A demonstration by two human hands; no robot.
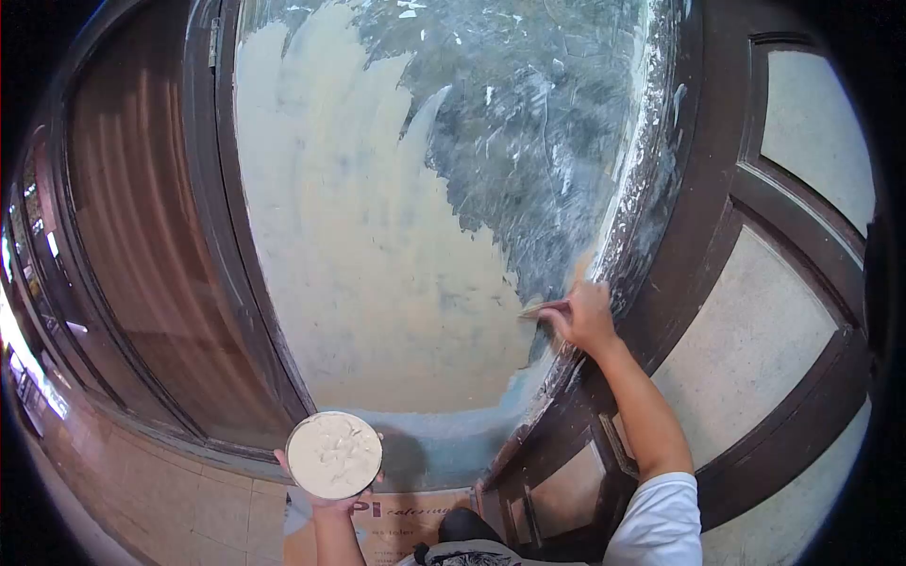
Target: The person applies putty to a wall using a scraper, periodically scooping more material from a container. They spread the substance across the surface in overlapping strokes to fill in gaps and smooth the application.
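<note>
My right hand (591,313) is closed around the handle of a paintbrush (543,309). The brush's pale tip touches the panel (377,236), right where cream paint meets the dark grey, streaked surface. In my left hand (330,505) is a round container of thick cream paint (334,455), held low in front of the panel's bottom edge. Its fingers wrap the container from below and at the sides, partly hidden by it. Cream covers the left and lower parts of the panel; grey with white flecks shows at the upper right.
A dark wooden frame with a hinge (213,42) borders the panel on the left, beside a curtained glass pane (132,189). At right stands a brown door with pale inset panels (755,311). Printed cardboard (406,528) lies on the tiled floor (203,495).
</note>
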